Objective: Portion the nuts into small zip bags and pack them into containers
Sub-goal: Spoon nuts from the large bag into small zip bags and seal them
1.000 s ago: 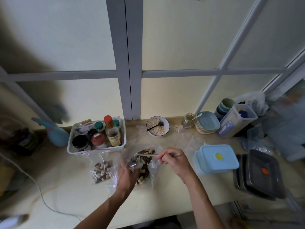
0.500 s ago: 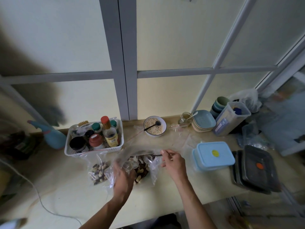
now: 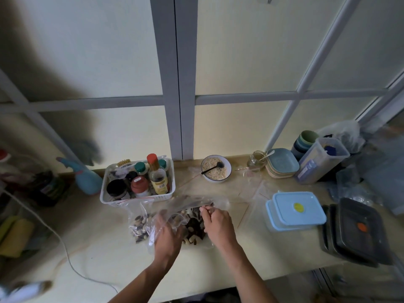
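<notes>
So we had the left hand (image 3: 167, 234) gripping the bag (image 3: 175, 215) open while the right hand (image 3: 216, 221) pinched something inside, presumably scooping nuts (image 3: 193, 228).

No legible text on any label or container.

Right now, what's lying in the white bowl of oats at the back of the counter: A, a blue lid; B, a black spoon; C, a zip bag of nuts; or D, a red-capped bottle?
B: a black spoon rests in the bowl, its head on the oats and its handle over the rim toward the basket.
</notes>
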A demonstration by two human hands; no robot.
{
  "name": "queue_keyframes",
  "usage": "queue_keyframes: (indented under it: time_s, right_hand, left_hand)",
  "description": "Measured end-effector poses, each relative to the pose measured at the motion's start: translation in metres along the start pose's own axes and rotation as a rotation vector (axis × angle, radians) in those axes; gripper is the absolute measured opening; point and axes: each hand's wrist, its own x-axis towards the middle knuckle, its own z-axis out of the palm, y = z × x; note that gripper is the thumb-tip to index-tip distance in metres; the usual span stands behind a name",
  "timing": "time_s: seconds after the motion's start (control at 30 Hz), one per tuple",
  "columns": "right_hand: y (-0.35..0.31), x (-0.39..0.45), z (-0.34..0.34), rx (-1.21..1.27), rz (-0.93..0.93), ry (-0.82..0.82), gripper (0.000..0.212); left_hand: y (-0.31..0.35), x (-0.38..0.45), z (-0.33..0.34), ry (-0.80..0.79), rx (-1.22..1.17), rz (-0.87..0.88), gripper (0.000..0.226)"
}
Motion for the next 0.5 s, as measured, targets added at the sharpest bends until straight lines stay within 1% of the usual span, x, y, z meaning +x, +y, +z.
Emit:
queue_keyframes:
  time_s: [0.17,0.33,0.4,0.5]
  right_hand:
    - [-0.006,0.006,0.004,0.154,0.180,-0.001,0.042]
    - [-0.004,0.005,0.000,0.477,0.392,0.042,0.033]
    - [-0.001,0.005,-0.004,0.508,0.418,0.062,0.034]
    - [-0.001,0.011,-0.018,0.461,0.424,0.096,0.038]
  left_hand:
    - [0.006,-0.001,-0.003,-0.037,-0.015,-0.015,0.048]
    - [0.012,0.000,-0.008,-0.059,-0.022,-0.059,0.041]
    - [0.009,0.003,-0.008,-0.078,-0.018,-0.067,0.035]
    - [0.005,0.006,-0.007,-0.083,-0.022,-0.050,0.034]
